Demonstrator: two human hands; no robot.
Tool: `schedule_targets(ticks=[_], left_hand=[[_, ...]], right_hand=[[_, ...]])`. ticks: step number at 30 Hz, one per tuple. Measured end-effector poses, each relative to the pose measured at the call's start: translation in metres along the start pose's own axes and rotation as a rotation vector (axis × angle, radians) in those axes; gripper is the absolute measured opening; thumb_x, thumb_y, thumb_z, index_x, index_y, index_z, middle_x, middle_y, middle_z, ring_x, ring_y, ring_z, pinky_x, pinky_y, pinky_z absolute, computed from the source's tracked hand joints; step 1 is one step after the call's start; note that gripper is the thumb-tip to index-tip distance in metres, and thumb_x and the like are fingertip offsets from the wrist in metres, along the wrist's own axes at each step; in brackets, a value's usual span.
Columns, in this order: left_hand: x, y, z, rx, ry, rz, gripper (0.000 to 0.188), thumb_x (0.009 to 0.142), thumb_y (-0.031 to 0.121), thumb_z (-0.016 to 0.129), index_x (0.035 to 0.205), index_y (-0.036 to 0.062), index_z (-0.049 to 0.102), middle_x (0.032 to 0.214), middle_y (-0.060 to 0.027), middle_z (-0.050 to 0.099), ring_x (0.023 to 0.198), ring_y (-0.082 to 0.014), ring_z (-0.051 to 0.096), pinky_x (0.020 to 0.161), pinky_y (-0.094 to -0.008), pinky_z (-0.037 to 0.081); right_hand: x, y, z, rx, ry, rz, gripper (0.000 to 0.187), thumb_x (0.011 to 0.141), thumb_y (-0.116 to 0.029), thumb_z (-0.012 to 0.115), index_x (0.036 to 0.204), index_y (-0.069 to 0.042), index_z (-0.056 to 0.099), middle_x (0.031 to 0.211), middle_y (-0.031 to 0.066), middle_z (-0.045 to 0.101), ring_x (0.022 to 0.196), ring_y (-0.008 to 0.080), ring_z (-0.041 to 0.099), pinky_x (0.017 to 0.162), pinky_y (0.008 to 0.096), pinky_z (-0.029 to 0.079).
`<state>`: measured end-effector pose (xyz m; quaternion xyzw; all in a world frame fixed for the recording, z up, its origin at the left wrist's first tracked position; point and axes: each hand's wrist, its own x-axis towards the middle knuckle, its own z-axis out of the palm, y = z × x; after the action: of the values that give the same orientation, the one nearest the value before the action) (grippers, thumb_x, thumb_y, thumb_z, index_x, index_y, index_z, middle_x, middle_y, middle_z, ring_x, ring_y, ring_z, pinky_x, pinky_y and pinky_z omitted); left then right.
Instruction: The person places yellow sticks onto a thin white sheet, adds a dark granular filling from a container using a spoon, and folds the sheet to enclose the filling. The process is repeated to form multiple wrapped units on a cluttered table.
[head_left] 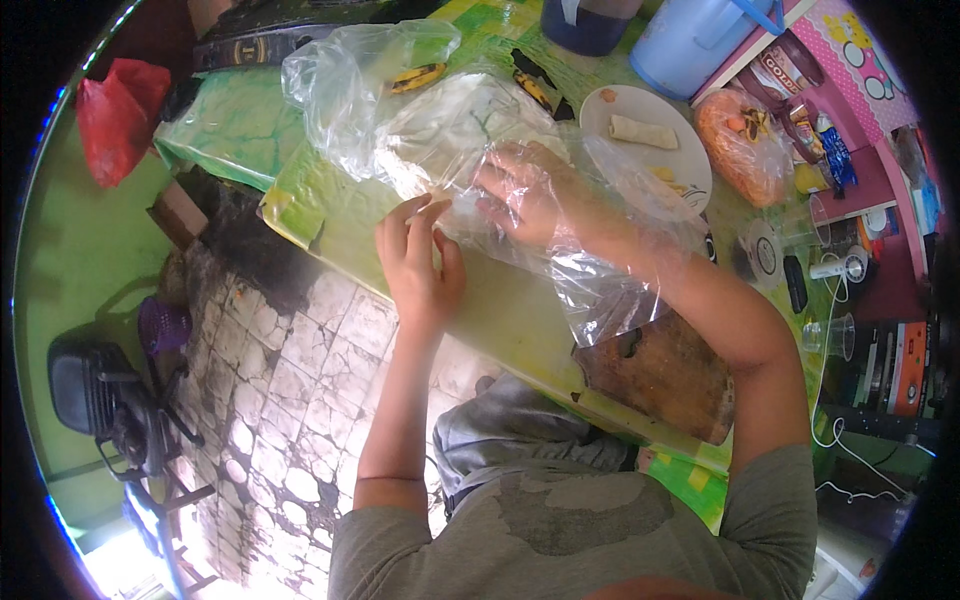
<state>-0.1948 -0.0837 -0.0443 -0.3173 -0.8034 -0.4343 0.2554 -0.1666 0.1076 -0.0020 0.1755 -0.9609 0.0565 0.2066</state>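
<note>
A stack of thin white sheets (470,120) lies on the table, partly covered by a clear plastic bag (345,85). My right hand (525,195) rests over the near right part of the stack with its fingers spread and slightly bent. Clear plastic film (605,290) lies across that hand and forearm. My left hand (420,265) is at the near left edge of the stack, its fingers curled in. Whatever its fingertips pinch there is too small to make out. Right of the stack, a white plate (695,165) bears a pale rolled wrap (643,132) and some yellow pieces.
Bananas (418,78) lie by the far edge of the stack. A blue pitcher (690,45) and a dark-filled container (590,25) stand at the back. A bag of orange food (740,145) sits at the right. A brown wooden board (660,380) lies at the table's near edge.
</note>
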Motion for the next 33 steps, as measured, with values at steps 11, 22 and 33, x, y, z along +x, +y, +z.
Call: schedule_targets(ticks=[11,22,33], left_hand=[[-0.001,-0.001,0.002,0.034,0.036,-0.003,0.035,0.075,-0.008,0.056,0.105,0.0046,0.068,0.118,-0.0132,0.058,0.104,-0.0318,0.054,0.086,-0.0398,0.046],[-0.001,0.003,0.0,0.016,0.005,-0.05,0.034,0.075,-0.008,0.055,0.103,0.005,0.068,0.114,-0.0147,0.06,0.106,-0.0328,0.056,0.091,-0.0418,0.045],[-0.003,0.0,0.0,0.057,0.02,0.021,0.036,0.075,-0.008,0.056,0.106,0.0051,0.067,0.116,-0.0128,0.058,0.1,-0.0313,0.054,0.082,-0.0391,0.046]], right_hand=[[0.012,0.006,-0.008,0.506,-0.009,0.36,0.026,0.088,-0.028,0.067,0.101,-0.005,0.066,0.098,0.0194,0.067,0.097,0.0373,0.063,0.088,0.0444,0.049],[0.004,0.013,0.014,0.55,0.125,0.2,0.02,0.078,-0.012,0.068,0.097,-0.005,0.066,0.095,0.0183,0.068,0.094,0.038,0.064,0.086,0.0453,0.049],[0.011,0.012,0.007,0.311,0.346,0.225,0.015,0.092,-0.008,0.061,0.104,0.0,0.056,0.091,0.0171,0.064,0.083,0.0356,0.063,0.073,0.0405,0.049]])
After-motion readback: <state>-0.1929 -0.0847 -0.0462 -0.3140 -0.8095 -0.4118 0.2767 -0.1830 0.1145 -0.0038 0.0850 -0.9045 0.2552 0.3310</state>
